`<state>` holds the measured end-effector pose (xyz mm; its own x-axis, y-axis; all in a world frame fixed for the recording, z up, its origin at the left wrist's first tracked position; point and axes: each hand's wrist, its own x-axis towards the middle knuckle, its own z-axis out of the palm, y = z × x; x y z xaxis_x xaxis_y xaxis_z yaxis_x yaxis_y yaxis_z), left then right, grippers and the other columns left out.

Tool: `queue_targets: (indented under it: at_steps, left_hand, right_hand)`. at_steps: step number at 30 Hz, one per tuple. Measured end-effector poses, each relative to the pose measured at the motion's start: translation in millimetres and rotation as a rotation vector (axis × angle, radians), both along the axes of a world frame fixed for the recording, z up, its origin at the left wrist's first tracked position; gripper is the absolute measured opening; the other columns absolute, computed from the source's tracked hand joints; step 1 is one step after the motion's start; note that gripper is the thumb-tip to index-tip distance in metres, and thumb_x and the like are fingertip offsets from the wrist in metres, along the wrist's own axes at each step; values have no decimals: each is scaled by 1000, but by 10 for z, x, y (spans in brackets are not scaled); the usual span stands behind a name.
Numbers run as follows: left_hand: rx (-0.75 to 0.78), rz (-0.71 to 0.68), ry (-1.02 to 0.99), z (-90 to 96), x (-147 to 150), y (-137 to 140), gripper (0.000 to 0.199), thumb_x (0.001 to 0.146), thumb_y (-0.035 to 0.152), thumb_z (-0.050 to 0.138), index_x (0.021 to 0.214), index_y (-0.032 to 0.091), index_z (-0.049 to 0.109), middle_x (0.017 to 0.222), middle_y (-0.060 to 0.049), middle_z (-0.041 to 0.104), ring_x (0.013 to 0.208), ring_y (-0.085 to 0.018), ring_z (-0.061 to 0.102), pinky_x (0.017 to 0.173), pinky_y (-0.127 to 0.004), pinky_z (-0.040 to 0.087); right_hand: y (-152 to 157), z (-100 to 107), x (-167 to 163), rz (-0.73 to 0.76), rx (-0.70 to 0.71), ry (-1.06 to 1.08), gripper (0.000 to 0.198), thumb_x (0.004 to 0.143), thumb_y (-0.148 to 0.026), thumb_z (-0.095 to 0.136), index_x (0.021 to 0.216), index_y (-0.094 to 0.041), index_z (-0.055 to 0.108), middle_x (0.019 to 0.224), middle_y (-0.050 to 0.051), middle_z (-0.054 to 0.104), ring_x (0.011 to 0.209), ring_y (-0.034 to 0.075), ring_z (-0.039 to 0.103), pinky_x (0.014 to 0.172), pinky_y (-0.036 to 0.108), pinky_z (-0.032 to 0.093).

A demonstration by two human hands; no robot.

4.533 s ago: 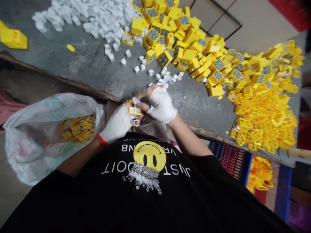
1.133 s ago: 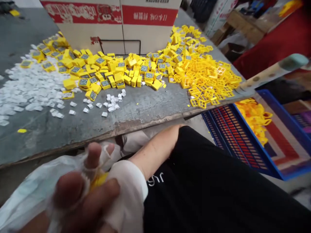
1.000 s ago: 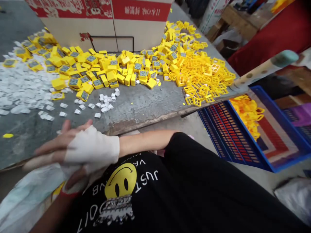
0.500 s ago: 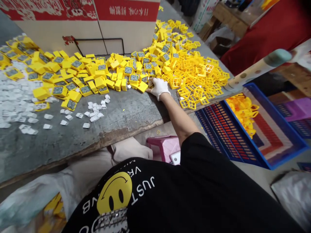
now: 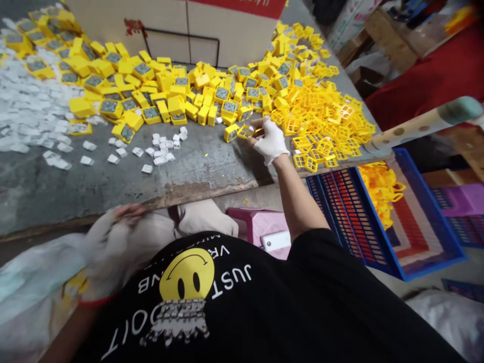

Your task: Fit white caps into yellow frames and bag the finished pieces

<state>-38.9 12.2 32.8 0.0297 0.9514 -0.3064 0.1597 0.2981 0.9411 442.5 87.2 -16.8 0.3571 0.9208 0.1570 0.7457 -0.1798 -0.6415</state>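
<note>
The bench (image 5: 94, 186) is the largest thing here, its left and far ends cut off. A carton (image 5: 166, 17) stands on it, its top out of view, so only part of the red printed band shows. Beside the bench, at right, sits a blue crate (image 5: 434, 267) with yellow looped pieces inside, too tangled to tell apart. At left, a white plastic bag (image 5: 38, 262) runs off the edge; the left arm and hand cover much of the yellow contents.

Before the carton spreads a heap of yellow casings (image 5: 155, 75), many showing a grey speckled face. It runs rightward into a pile of yellow lattice frames (image 5: 313, 111). At left, small white pieces (image 5: 34, 101) blur together and pass out of view. A pink stool (image 5: 245, 219) is partly hidden by the black shirt.

The left hand (image 5: 109, 252), in a white glove, is smeared by blur beside the bag; whether its fingers grip anything cannot be told. The right hand (image 5: 270, 141), gloved with bare fingertips, is at the bench, fingers bent beside the frames.

A white phone (image 5: 276, 241) lies on the stool. One casing (image 5: 231, 133) sits just beside a single frame (image 5: 245, 132) at the right fingertips; whether they grasp it is unclear.
</note>
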Motion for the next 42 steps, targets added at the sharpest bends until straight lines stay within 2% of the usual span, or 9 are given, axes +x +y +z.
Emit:
queue_targets:
  at_steps: [4, 6, 10, 15, 20, 24, 31, 37, 42]
  left_hand:
    - [-360, -109, -386, -134, 733, 160, 28, 95, 30, 81, 119, 16, 82, 111, -13, 90, 92, -27, 86, 86, -40, 71]
    - [-438, -139, -562, -176, 943, 243, 29, 109, 36, 70, 128, 17, 81, 121, -17, 89, 100, -29, 87, 81, -39, 70]
    - [-488, -84, -854, -209, 966, 238, 34, 121, 46, 57, 124, 19, 78, 122, -17, 87, 103, -31, 85, 74, -36, 65]
    - [-432, 7, -892, -189, 761, 111, 19, 118, 39, 68, 123, 22, 77, 118, -11, 85, 96, -23, 81, 73, -31, 63]
    - [-399, 50, -762, -170, 670, 135, 21, 116, 33, 68, 132, 22, 77, 105, -7, 82, 76, -18, 74, 59, -26, 55]
    - [-464, 128, -665, -149, 554, 161, 34, 120, 38, 58, 143, 19, 74, 98, -7, 78, 61, -14, 65, 49, -23, 43]
    - [-463, 117, -702, -134, 314, 77, 27, 115, 35, 63, 139, 25, 73, 120, -9, 84, 102, -26, 84, 73, -31, 61]
    - [-424, 136, -729, -192, 386, 27, 20, 120, 36, 61, 131, 27, 75, 118, -8, 85, 95, -24, 78, 67, -30, 54]
    - [-461, 153, -750, -204, 478, 61, 13, 118, 27, 65, 126, 27, 75, 112, -6, 86, 98, -24, 78, 71, -31, 54]
  right_hand:
    - [-228, 8, -784, 379, 87, 179, 67, 83, -52, 86, 143, -22, 77, 125, 9, 85, 109, 30, 80, 107, 54, 68]
    - [-367, 21, -1206, 555, 99, 277, 66, 88, -54, 86, 145, -23, 76, 127, 10, 84, 112, 31, 80, 108, 53, 68]
    - [-565, 60, -1779, 748, 140, 375, 56, 101, -63, 79, 142, -26, 80, 139, 13, 82, 126, 34, 80, 114, 55, 67]
    - [-587, 165, -2091, 768, 125, 222, 36, 113, -56, 69, 135, -33, 86, 138, 10, 85, 134, 35, 77, 122, 58, 64]
    - [-464, 238, -2098, 631, 54, -111, 39, 117, -38, 56, 144, -35, 85, 140, 10, 84, 135, 37, 75, 124, 64, 57]
    - [-210, 63, -1908, 629, -154, -345, 41, 112, -29, 60, 145, -26, 84, 138, 16, 82, 133, 41, 72, 121, 67, 54]
    - [-220, -230, -1690, 617, -148, -201, 70, 101, -33, 76, 170, -24, 65, 155, 16, 80, 145, 44, 70, 127, 66, 55]
    - [-246, -227, -1668, 543, -197, -229, 35, 107, -34, 69, 138, -27, 82, 143, 14, 86, 139, 42, 73, 128, 67, 53]
    - [-246, -229, -1776, 586, -157, -303, 30, 114, -33, 60, 133, -27, 83, 136, 13, 86, 134, 40, 72, 126, 65, 50]
